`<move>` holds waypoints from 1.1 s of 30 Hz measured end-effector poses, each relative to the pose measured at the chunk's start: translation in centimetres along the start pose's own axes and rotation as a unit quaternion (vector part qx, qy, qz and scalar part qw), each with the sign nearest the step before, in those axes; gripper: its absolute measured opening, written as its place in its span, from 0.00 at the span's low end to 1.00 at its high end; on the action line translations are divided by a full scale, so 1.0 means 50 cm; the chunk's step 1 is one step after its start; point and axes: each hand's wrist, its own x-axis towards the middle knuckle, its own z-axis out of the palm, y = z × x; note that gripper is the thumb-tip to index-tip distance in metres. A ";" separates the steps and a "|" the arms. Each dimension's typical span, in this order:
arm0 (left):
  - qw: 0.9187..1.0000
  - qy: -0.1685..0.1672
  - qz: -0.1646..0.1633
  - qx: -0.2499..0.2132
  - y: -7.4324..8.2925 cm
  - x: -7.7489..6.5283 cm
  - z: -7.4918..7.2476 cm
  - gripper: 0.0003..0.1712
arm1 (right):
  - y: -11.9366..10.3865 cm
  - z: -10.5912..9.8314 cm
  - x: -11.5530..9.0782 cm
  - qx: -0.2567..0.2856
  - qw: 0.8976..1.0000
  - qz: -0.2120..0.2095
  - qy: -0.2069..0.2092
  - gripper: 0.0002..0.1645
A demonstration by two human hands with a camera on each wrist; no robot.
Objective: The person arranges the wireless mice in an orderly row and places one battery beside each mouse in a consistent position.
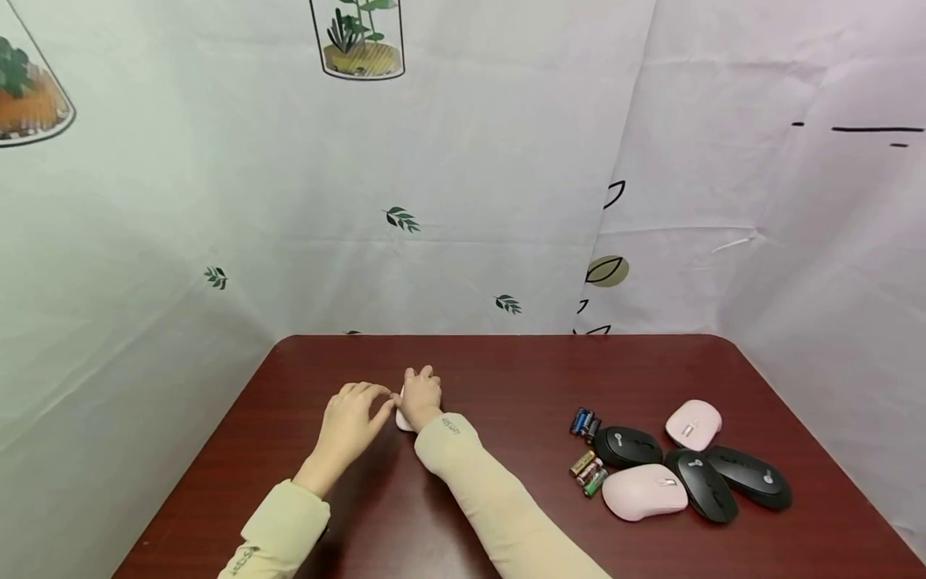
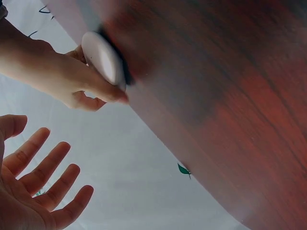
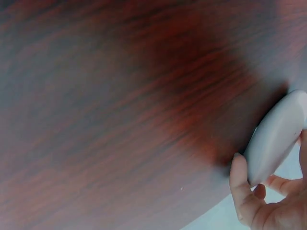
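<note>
A pale computer mouse lies on the table, left of its middle, partly hidden under my right hand. In the right wrist view, the thumb and fingers grip the sides of this mouse. My left hand hovers just left of it in the head view, with its fingertips close to the right thumb. The left wrist view shows the left hand with its fingers spread and nothing held, apart from the mouse.
On the right of the table sit two pink mice and three black mice, bunched together. Beside them lie three dark-and-blue batteries and three batteries in gold, pinkish and green. A patterned white cloth hangs behind the table.
</note>
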 end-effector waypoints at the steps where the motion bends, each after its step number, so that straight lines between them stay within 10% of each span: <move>1: 1.000 0.000 -0.001 0.002 -0.002 -0.001 0.001 0.11 | 0.001 -0.003 0.000 0.009 1.000 0.000 -0.006 0.29; 21: 0.995 -0.092 -0.003 -0.046 -0.001 0.041 0.061 0.27 | 0.123 -0.134 -0.008 0.098 0.981 -0.145 -0.079 0.18; 33: 0.958 -0.260 -0.003 -0.124 0.009 0.105 0.105 0.44 | 0.258 -0.202 -0.027 0.140 0.962 -0.212 -0.097 0.15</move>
